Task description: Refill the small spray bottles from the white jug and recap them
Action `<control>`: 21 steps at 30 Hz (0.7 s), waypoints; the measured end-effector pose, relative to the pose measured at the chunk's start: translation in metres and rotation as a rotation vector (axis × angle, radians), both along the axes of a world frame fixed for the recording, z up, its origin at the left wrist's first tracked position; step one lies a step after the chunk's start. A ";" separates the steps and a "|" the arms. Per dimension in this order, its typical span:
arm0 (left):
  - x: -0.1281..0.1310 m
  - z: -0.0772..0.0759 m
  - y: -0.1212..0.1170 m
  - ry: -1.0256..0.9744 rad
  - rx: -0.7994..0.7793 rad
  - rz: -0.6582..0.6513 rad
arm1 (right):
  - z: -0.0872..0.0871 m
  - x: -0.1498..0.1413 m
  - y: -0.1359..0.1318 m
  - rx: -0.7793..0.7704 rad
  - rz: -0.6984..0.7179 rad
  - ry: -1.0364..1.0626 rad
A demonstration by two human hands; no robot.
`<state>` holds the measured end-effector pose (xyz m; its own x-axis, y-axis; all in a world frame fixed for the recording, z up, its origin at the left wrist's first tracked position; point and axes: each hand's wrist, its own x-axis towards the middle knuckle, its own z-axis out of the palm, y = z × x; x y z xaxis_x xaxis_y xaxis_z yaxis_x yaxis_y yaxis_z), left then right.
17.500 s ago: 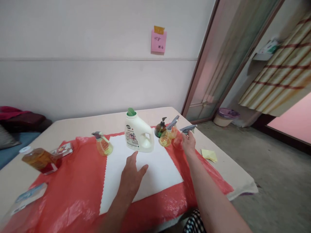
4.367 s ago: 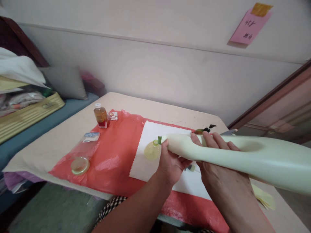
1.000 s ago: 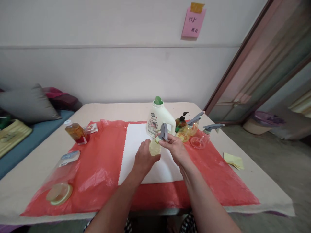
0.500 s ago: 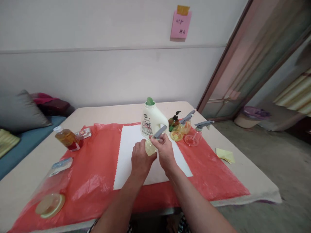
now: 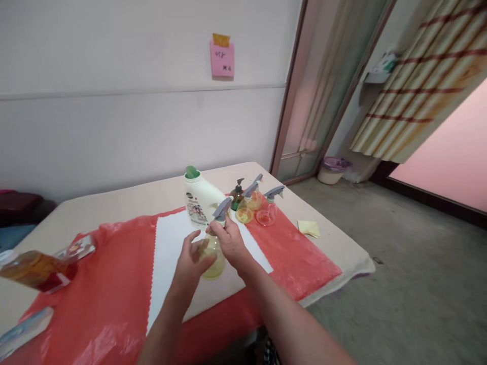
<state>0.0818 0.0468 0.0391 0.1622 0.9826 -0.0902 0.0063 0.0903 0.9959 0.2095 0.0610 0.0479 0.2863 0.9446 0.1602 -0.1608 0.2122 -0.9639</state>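
A small yellow spray bottle [image 5: 213, 258] with a grey trigger head [image 5: 221, 208] stands over the white cloth [image 5: 171, 243]. My right hand [image 5: 230, 242] is closed around its neck just under the trigger. My left hand [image 5: 189, 259] rests against the bottle's left side with fingers loosened and partly spread. Behind them stands a white detergent jug [image 5: 198, 203] with a green cap.
Two more yellow spray bottles [image 5: 249, 203], a clear one [image 5: 267, 210] and a dark pump bottle [image 5: 237, 195] stand at the back right. An amber bottle [image 5: 32, 271] is at the left on the red plastic sheet [image 5: 95, 299]. Yellow paper [image 5: 309, 228] lies near the table's right edge.
The view has swung to the right. The spray bottle sits lower over the cloth and my left hand has loosened from its body; my right hand stays at the trigger neck.
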 end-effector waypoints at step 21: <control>0.027 -0.014 -0.009 -0.190 -0.052 0.109 | 0.014 0.017 0.000 0.019 -0.222 0.327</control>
<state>0.1088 0.0379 0.0252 0.0739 0.9901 -0.1192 -0.1940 0.1315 0.9721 0.2269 0.0611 0.0615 0.5223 0.8516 0.0432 -0.4067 0.2933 -0.8652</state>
